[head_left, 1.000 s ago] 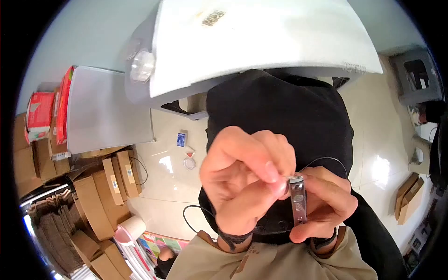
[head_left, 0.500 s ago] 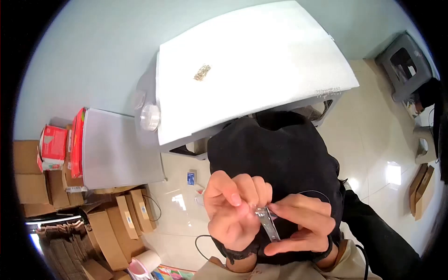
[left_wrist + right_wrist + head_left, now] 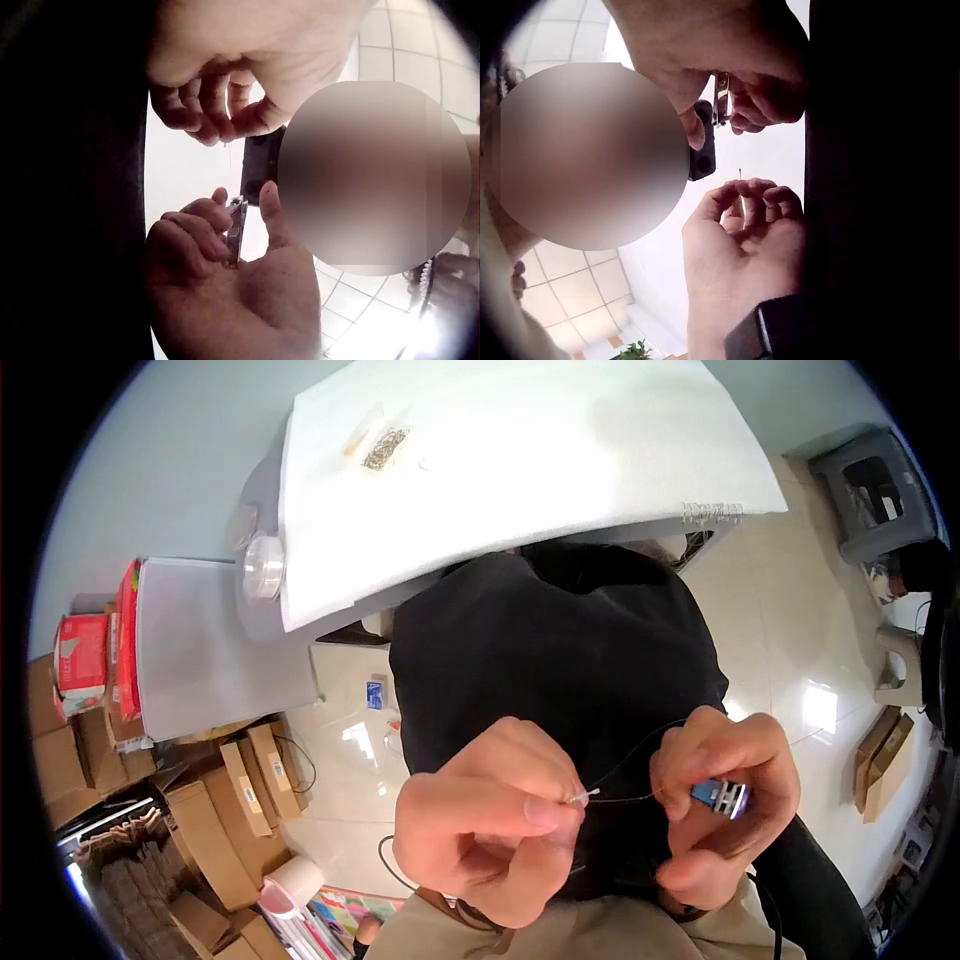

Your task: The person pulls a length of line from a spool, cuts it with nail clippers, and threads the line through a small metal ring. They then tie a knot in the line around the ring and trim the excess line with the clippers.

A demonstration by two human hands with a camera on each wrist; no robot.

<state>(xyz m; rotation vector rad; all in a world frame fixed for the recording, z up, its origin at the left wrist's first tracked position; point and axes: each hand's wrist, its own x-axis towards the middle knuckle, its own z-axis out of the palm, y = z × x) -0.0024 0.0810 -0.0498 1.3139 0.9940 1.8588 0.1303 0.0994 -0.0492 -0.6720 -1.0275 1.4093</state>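
Note:
My left hand (image 3: 490, 820) pinches a tiny pale piece (image 3: 585, 796) with a thin line (image 3: 630, 799) between thumb and forefinger. Its exact kind is too small to tell. From those fingertips the line runs toward the right hand. A metal nail clipper (image 3: 725, 797) lies in my right hand (image 3: 735, 820), held by the curled fingers. In the left wrist view the clipper (image 3: 237, 232) stands upright against the fingers, its thumb apart from it. The two hands are a short way apart above the dark cloth (image 3: 560, 650) over the lap.
A white-topped table (image 3: 520, 450) stands ahead, bearing a small heap of thin metal bits (image 3: 385, 450). A row of similar bits (image 3: 712, 512) lines its near edge. A clear round container (image 3: 264, 567) sits at its left. Cardboard boxes (image 3: 205, 840) fill the lower left; a grey stool (image 3: 880, 495) stands right.
The clipper was up at the left fingertips; the right hand has since drawn it away to the right. A gap with the thin line now shows between the hands.

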